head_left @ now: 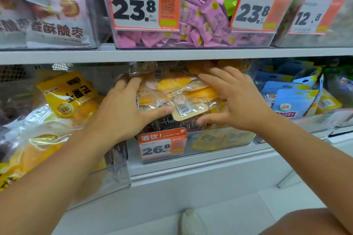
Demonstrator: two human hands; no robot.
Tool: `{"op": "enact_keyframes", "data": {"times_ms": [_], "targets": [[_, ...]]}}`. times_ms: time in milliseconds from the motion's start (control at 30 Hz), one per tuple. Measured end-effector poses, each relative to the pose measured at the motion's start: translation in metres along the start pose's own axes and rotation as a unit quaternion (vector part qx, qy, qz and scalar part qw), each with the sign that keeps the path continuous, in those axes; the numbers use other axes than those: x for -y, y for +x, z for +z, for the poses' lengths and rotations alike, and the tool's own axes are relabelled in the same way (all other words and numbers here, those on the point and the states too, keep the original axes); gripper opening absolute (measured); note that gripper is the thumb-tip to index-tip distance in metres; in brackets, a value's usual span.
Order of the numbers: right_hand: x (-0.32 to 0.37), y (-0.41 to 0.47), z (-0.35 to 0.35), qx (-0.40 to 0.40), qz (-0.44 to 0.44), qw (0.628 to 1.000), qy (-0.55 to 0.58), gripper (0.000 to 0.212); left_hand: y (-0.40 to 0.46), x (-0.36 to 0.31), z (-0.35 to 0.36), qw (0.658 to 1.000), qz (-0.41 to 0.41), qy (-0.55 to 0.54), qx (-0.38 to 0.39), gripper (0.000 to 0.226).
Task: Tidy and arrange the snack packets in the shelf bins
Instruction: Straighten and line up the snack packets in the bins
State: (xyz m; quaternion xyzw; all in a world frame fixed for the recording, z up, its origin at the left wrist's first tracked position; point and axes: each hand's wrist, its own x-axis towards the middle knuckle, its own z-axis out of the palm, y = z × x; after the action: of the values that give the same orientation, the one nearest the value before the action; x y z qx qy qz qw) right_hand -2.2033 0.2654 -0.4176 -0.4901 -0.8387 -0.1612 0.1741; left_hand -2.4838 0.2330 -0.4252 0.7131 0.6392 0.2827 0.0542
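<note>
- On the lower shelf, in the middle clear bin (219, 139), lies a heap of clear packets of yellow dried fruit (177, 91).
- The left hand (122, 112) rests flat on the heap's left side, fingers (131, 84) spread, gripping nothing.
- The right hand (238, 99) lies on its right side, fingers likewise spread.
- An orange 26.8 price tag (162, 144) hangs on the bin's near wall.

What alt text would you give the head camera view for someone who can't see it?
Two bare hands, the left hand and right hand, press flat on a pile of clear mango snack packets in a lower-shelf bin tagged 26.8. Above sits a bin of pink packets.
</note>
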Motion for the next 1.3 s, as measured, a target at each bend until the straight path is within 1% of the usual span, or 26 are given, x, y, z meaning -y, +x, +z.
{"op": "enact_keyframes", "data": {"times_ms": [67, 167, 300, 367, 433, 533, 600, 633, 700, 767, 800, 967, 1100, 1167, 1233, 1300], "targets": [[0.001, -0.003, -0.002, 0.01, -0.011, 1.0, 0.009, 0.113, 0.004, -0.005, 0.002, 0.999, 0.031, 0.029, 0.007, 0.102], [0.003, -0.001, 0.003, 0.012, 0.004, 1.0, -0.003, 0.102, 0.009, -0.011, 0.004, 0.998, 0.041, 0.049, 0.02, 0.097], [0.002, 0.005, 0.006, -0.002, 0.03, 0.999, -0.027, 0.093, 0.015, -0.025, 0.006, 0.998, 0.044, 0.035, 0.025, 0.094], [0.0, 0.007, 0.005, -0.011, 0.052, 0.998, -0.016, 0.09, 0.016, -0.035, 0.009, 0.998, 0.053, -0.007, 0.033, 0.098], [-0.002, 0.007, 0.006, -0.016, 0.061, 0.998, 0.009, 0.086, 0.017, -0.039, 0.012, 0.995, 0.055, -0.072, 0.042, 0.103], [-0.002, 0.004, 0.005, -0.018, 0.064, 0.996, 0.06, 0.081, 0.022, -0.031, 0.013, 0.987, 0.016, -0.157, 0.041, 0.102], [0.001, 0.005, 0.004, -0.022, 0.075, 0.995, 0.06, 0.078, 0.025, -0.026, 0.013, 0.98, -0.004, -0.192, 0.051, 0.106], [0.004, 0.006, 0.004, -0.024, 0.083, 0.995, 0.053, 0.077, 0.025, -0.027, 0.014, 0.983, -0.005, -0.178, 0.054, 0.105], [0.012, 0.007, 0.003, -0.026, 0.102, 0.993, 0.045, 0.077, 0.026, -0.034, 0.022, 0.995, -0.003, -0.084, 0.044, 0.105], [0.02, 0.008, 0.002, -0.026, 0.105, 0.993, 0.045, 0.081, 0.026, -0.041, 0.03, 0.999, -0.007, 0.018, 0.042, 0.115], [0.022, 0.007, 0.0, -0.027, 0.103, 0.993, 0.043, 0.083, 0.027, -0.043, 0.031, 0.998, -0.008, 0.042, 0.049, 0.118], [0.024, 0.003, -0.004, -0.029, 0.108, 0.992, 0.064, 0.098, 0.034, -0.03, 0.014, 0.996, 0.008, -0.004, 0.093, 0.124], [0.024, 0.003, 0.0, -0.038, 0.11, 0.99, 0.078, 0.1, 0.015, -0.04, 0.025, 0.998, 0.029, 0.0, 0.053, 0.108], [0.025, 0.005, 0.001, -0.046, 0.119, 0.986, 0.105, 0.1, 0.011, -0.043, 0.032, 0.999, 0.022, -0.022, 0.04, 0.107], [0.026, 0.007, 0.001, -0.046, 0.128, 0.984, 0.118, 0.1, 0.01, -0.042, 0.032, 0.999, -0.006, -0.037, 0.037, 0.102], [0.028, 0.008, -0.001, -0.044, 0.133, 0.983, 0.121, 0.101, 0.01, -0.041, 0.028, 0.998, -0.028, -0.03, 0.046, 0.109]]}}
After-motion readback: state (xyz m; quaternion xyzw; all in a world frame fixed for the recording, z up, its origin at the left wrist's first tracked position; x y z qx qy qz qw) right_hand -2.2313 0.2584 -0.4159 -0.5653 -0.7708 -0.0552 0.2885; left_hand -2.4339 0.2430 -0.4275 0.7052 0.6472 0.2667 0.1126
